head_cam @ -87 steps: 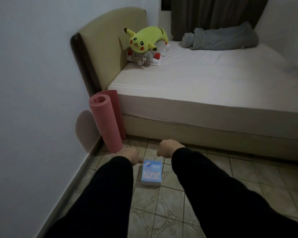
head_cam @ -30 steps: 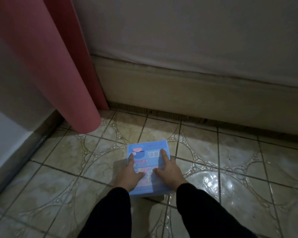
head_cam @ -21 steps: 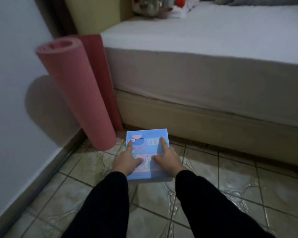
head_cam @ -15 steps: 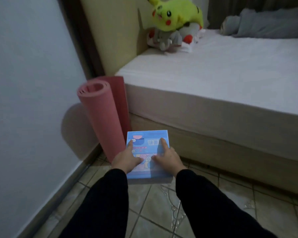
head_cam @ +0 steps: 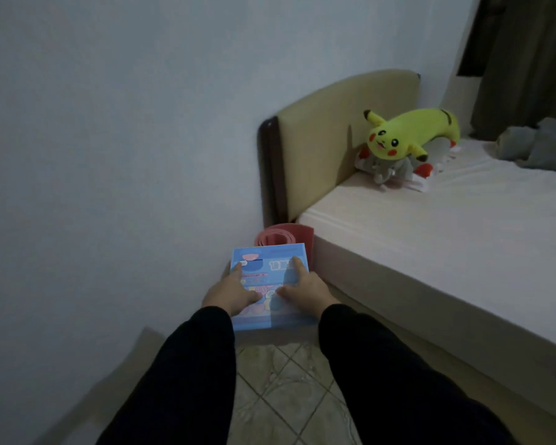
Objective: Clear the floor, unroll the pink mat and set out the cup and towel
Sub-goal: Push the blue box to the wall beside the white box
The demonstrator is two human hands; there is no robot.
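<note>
Standing rolled in the corner between wall and bed (head_cam: 446, 252), the pink mat (head_cam: 281, 235) is half hidden behind a blue box (head_cam: 272, 290) that left hand (head_cam: 230, 293) and right hand (head_cam: 304, 292) grip above the floor, thumbs on top.

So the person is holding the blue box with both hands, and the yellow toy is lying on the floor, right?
Not quite. The head view shows both hands, left and right, holding the blue box, but the yellow toy is on the bed by the headboard, not on the floor.
</note>
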